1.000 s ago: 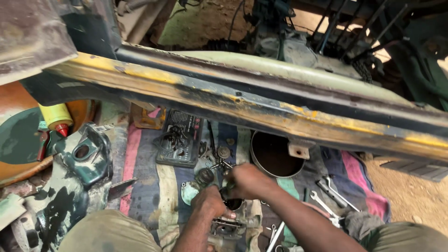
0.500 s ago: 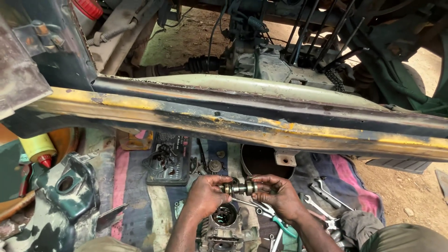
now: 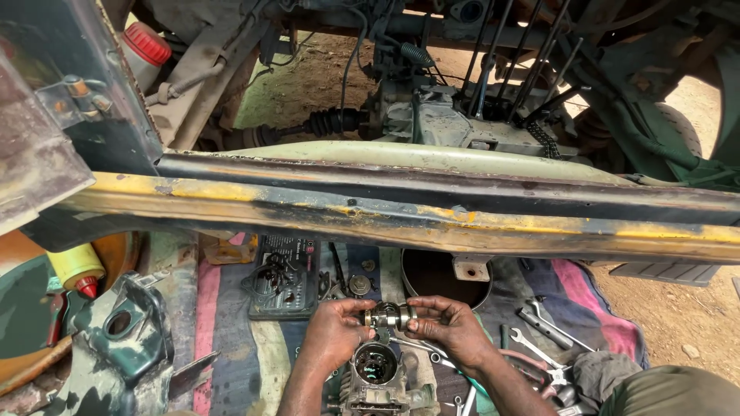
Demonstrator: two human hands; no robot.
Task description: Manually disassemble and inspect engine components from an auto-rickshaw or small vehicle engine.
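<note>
**Both hands on a small metal part, above an open housing**

We see the left hand (image 3: 333,333) and right hand (image 3: 449,327) meeting low in the view, at about 6 o'clock. Between them they hold a short cylindrical metal part (image 3: 389,316), lying level. Left grip: fingers curled closed on the part's left end. Right grip: thumb and fingertips pinched closed on its right end. We cannot tell the part's finer details.

Directly at 6 o'clock from the part, close below it, sits a greasy housing (image 3: 378,377) with a round opening facing up. The part is clear of it, not touching.

All of this is over a striped cloth (image 3: 223,339) spread on the ground.

- At 10 o'clock from the hands: a black tray (image 3: 285,277) of small pieces.
- At 12 to 1 o'clock: a dark round pan (image 3: 443,276).
- At 3 to 4 o'clock: several wrenches (image 3: 539,339) lying loose.
- At 9 o'clock, well apart: a green bracket (image 3: 127,331), and beyond it a yellow bottle (image 3: 77,270) with a red tip.

A worn yellow and black beam (image 3: 385,212) crosses the whole view above the hands.
</note>
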